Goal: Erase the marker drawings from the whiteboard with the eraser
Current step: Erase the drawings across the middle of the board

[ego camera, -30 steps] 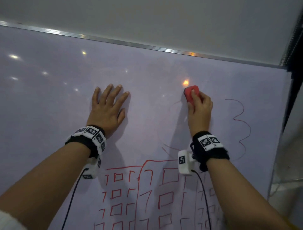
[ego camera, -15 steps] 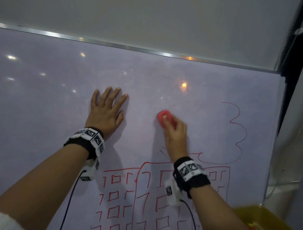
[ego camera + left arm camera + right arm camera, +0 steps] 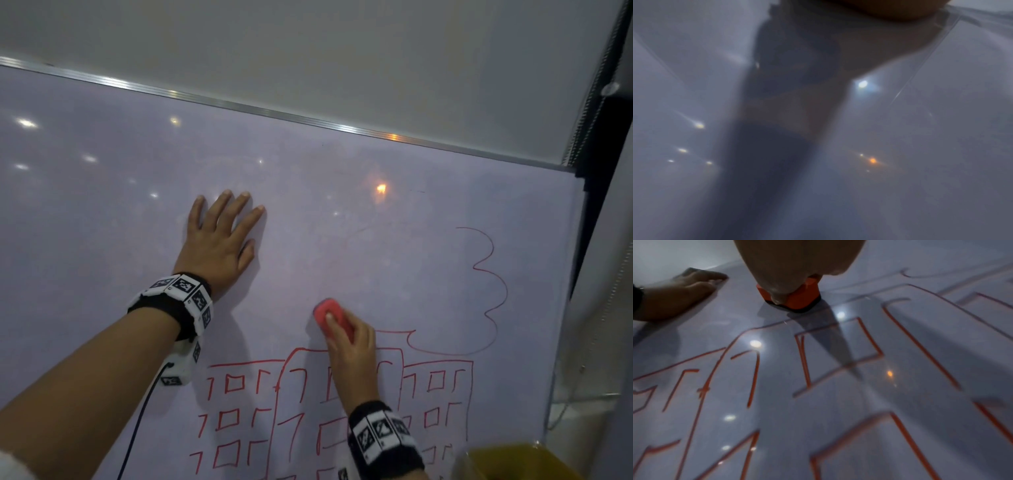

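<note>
The whiteboard (image 3: 102, 212) fills the head view. A red marker drawing of buildings with windows (image 3: 239, 411) covers its lower part, and a wavy red cloud outline (image 3: 493, 291) runs down the right side. My right hand (image 3: 349, 346) grips a red eraser (image 3: 327, 310) and presses it on the board just above the building roofline. In the right wrist view the eraser (image 3: 801, 298) shows orange with a dark felt base flat on the board. My left hand (image 3: 219, 243) lies flat on the board, fingers spread, left of the eraser. The left wrist view is blurred.
An aluminium frame (image 3: 308, 120) edges the board's top, with a pale wall above. A dark vertical edge (image 3: 599, 171) bounds the board on the right. A yellow object (image 3: 520, 462) sits at the lower right corner. Light reflections dot the board.
My right hand has swept the eraser from the upper middle of the board down and leftward to just above the buildings. The cloud's left part has faded to faint traces. The left hand stayed put.
</note>
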A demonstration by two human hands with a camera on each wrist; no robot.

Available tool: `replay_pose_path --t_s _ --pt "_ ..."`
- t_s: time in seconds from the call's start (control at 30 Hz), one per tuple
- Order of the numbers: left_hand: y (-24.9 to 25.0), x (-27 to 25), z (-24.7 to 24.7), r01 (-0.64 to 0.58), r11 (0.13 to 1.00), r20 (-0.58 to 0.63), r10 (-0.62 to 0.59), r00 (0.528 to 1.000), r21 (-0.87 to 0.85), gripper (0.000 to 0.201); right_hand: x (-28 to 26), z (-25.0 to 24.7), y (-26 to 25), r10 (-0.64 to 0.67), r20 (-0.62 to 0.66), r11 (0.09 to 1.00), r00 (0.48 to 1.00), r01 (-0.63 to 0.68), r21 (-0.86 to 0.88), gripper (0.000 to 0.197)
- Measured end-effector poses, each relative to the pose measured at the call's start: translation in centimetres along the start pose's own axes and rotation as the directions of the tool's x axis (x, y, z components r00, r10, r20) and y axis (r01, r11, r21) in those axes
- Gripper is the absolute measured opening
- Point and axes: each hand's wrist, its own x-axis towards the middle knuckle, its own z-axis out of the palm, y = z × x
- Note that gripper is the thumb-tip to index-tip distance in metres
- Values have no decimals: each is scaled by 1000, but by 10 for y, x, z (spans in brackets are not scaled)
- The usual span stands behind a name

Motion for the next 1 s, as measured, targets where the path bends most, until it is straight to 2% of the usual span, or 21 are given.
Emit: replay_pose_path --t_s 0.1,0.17,0.23,0.27,0.33,0.4,0.47,0.63,0.73,0.83,0.87,0.9,1.0 --pt "0 1 0 0 1000 7 0 1000 2 51 -29 5 12 26 3 998 1000 -26 -52 20" --pt "0 0 -1 3 1000 19 -3 1000 2 52 -28 5 9 18 -18 996 1000 -19 -81 17" --pt "1 0 -2 4 1000 32 -4 999 -2 52 -7 0 0 7 -66 999 998 -4 34 21" --pt "1 0 -2 6 1000 37 -6 999 -1 52 8 -4 -5 -17 -115 996 993 27 90 29" --pt "2 -1 -3 11 1000 47 -11 999 0 52 40 -8 -11 -89 -203 992 975 105 68 43" --pt "2 -1 -3 14 1000 52 -14 999 -6 52 59 -6 -16 -123 -271 991 955 132 14 47" --pt "1 0 -2 14 1000 52 -14 999 -2 52 49 0 -18 -116 -296 992 948 128 22 46" --pt "0 -1 2 10 1000 34 -10 999 9 53 -26 19 7 -53 -228 994 972 73 77 50" --pt "1 -1 0 4 1000 27 -4 1000 8 53 -26 18 12 -89 -208 990 974 109 86 43" --pt "1 -1 -2 10 1000 30 -10 1000 6 52 2 3 27 73 -188 991 980 -50 123 29" --pt "2 -1 -2 13 1000 35 -13 999 7 52 10 -5 35 117 -197 989 973 -95 117 30" --pt "2 -1 -3 15 1000 40 -16 999 7 52 17 -12 46 182 -248 978 952 -149 144 33" --pt "1 0 -1 15 1000 35 -15 999 14 53 22 -23 58 417 -393 901 820 -318 293 36"
